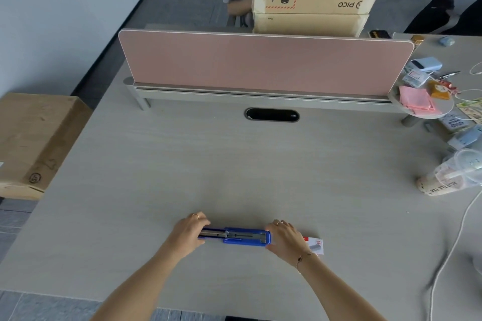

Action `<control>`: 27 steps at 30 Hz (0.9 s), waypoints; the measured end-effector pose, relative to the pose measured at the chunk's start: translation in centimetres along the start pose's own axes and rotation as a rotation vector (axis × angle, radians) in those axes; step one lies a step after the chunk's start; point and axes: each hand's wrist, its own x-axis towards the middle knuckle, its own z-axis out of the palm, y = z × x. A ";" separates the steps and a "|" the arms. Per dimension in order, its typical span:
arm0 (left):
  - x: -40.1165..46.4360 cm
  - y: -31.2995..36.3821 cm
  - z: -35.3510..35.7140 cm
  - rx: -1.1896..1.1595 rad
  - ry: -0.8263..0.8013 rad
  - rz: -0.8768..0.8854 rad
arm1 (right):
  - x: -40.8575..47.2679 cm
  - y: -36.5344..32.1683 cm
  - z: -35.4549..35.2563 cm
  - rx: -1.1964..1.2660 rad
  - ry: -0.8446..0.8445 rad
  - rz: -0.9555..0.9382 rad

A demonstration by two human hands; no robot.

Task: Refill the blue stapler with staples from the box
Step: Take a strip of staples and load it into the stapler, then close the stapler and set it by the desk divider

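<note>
Desk [234, 164] — blue stapler [242, 236] lengthwise left-right, seemingly open

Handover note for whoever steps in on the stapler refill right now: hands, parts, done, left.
Left hand: grip on the left end of the blue stapler, which lies swung open flat on the desk.
Right hand: grip on the stapler's right end.
Staple box: on the desk just right of the right hand, partly hidden by it; cannot tell if it is open.
Done: stapler opened, metal channel exposed.
Left: whether staples are already in the channel is unclear; otherwise take a strip from the box, load it, close the stapler.
</note>
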 end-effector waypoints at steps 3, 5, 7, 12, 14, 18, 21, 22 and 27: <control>-0.5 -0.7 0.2 0.065 0.036 -0.027 | 0.0 -0.1 0.0 -0.005 0.000 0.008; -0.5 -1.1 0.4 0.030 0.032 -0.060 | 0.1 -0.2 -0.1 -0.013 -0.011 0.016; -0.5 -1.4 0.2 0.047 0.022 -0.043 | 0.2 -0.4 -0.3 -0.006 -0.030 0.020; -0.9 -1.1 -1.3 -0.002 0.020 -0.007 | 0.8 -0.7 -0.6 -0.016 -0.074 0.019; -1.3 -1.2 -1.8 -0.053 -0.007 -0.015 | 0.8 -0.7 -0.5 -0.008 -0.076 0.044; -2.1 -1.3 -2.8 -0.202 -0.013 -0.067 | 0.7 -0.7 -0.2 0.018 -0.054 0.078; -2.2 -1.1 -3.5 -0.223 0.020 -0.035 | 0.5 -0.8 0.0 0.058 -0.030 0.102; -2.3 -0.9 -3.8 -0.223 0.044 -0.012 | 0.5 -0.7 0.1 0.070 -0.023 0.110; -2.4 0.8 -4.7 -0.178 0.090 0.146 | 0.2 -0.7 0.2 0.096 -0.008 0.118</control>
